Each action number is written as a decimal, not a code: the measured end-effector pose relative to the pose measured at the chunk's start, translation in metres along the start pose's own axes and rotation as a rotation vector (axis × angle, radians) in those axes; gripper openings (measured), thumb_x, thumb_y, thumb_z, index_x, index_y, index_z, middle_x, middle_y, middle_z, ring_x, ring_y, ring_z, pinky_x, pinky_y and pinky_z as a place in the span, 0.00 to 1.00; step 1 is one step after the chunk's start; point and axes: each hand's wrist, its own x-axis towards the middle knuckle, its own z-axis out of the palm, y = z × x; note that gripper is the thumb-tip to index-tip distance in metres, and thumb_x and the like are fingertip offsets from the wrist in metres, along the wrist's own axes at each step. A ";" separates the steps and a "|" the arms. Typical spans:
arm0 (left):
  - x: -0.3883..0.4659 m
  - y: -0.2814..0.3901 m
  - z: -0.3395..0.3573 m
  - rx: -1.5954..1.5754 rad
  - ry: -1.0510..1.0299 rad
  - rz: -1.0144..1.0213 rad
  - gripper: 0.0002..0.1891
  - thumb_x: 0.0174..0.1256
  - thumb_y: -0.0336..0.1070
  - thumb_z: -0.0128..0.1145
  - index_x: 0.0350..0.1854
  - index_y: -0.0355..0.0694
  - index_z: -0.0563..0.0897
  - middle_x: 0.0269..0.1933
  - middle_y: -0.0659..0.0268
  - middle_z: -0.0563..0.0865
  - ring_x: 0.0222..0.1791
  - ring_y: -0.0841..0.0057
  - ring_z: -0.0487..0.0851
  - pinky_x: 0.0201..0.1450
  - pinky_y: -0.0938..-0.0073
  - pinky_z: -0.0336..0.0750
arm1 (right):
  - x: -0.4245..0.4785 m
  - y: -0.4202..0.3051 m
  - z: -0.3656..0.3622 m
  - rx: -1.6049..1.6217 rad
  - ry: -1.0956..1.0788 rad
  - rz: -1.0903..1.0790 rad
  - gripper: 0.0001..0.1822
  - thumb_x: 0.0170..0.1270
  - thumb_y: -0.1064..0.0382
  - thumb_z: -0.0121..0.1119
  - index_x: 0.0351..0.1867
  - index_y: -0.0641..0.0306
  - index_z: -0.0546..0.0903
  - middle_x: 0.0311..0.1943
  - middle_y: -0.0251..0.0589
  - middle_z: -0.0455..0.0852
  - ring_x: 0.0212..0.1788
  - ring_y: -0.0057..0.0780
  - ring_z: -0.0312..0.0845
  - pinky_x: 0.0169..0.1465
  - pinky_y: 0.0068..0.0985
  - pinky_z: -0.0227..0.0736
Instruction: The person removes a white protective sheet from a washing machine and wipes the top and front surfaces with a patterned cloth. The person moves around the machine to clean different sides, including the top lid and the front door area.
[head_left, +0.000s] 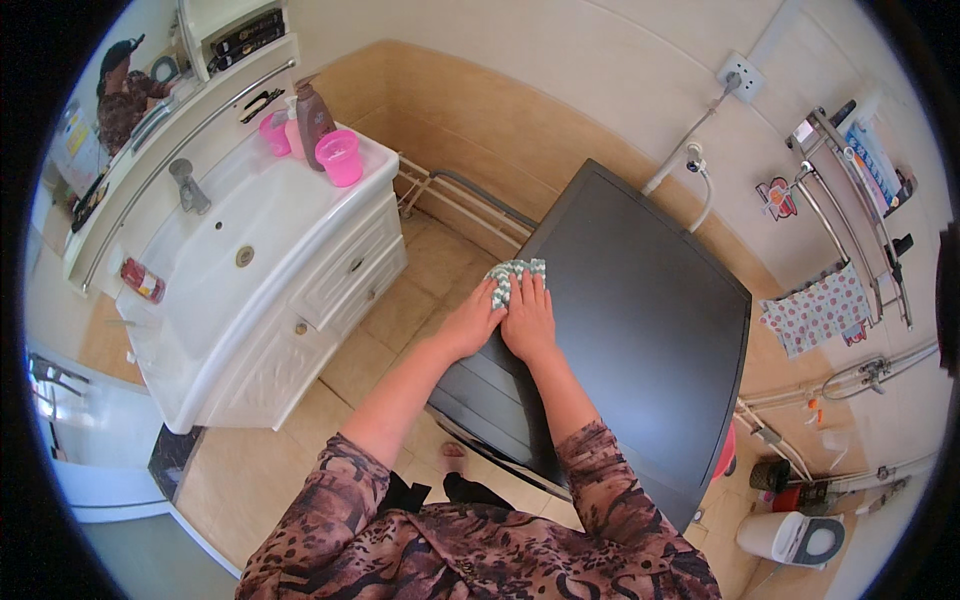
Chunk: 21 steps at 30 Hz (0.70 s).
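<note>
A green-and-white patterned cloth (517, 268) lies bunched on the left edge of a dark grey washing machine's top (637, 300). My right hand (529, 319) presses down on the cloth, its fingers stretched forward over it. Close against it, my left hand (472, 321) grips the cloth's left side at the machine's edge. The cloth under both palms is hidden. Near my forearms runs the machine's ridged front panel (487, 390).
To the left is a white washbasin cabinet (352, 277) with pink cups (341, 159), a brown pump bottle (311, 120) and a jar (142, 280). A tap hose (707, 199) and wall socket (742, 77) sit behind the machine. At right are a towel rack (832, 217) and toilet (772, 536).
</note>
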 end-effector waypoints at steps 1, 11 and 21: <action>0.000 -0.004 0.002 -0.008 0.006 0.024 0.29 0.69 0.44 0.44 0.67 0.33 0.58 0.70 0.52 0.57 0.68 0.58 0.60 0.66 0.65 0.61 | 0.000 -0.002 0.000 -0.021 0.000 0.000 0.31 0.58 0.61 0.52 0.64 0.68 0.63 0.67 0.54 0.59 0.70 0.51 0.49 0.69 0.46 0.47; -0.052 -0.030 -0.014 -0.012 -0.059 0.305 0.28 0.66 0.38 0.50 0.64 0.26 0.62 0.69 0.49 0.57 0.67 0.55 0.61 0.66 0.65 0.61 | -0.055 -0.062 -0.009 0.028 -0.065 0.118 0.32 0.54 0.66 0.54 0.62 0.74 0.63 0.65 0.59 0.59 0.69 0.56 0.50 0.67 0.47 0.50; -0.052 -0.044 -0.019 -0.300 -0.114 0.336 0.26 0.69 0.38 0.46 0.64 0.26 0.61 0.69 0.46 0.57 0.68 0.55 0.59 0.66 0.65 0.61 | -0.054 -0.089 -0.005 -0.018 -0.084 0.324 0.30 0.57 0.66 0.52 0.62 0.73 0.64 0.65 0.59 0.60 0.68 0.56 0.51 0.68 0.43 0.51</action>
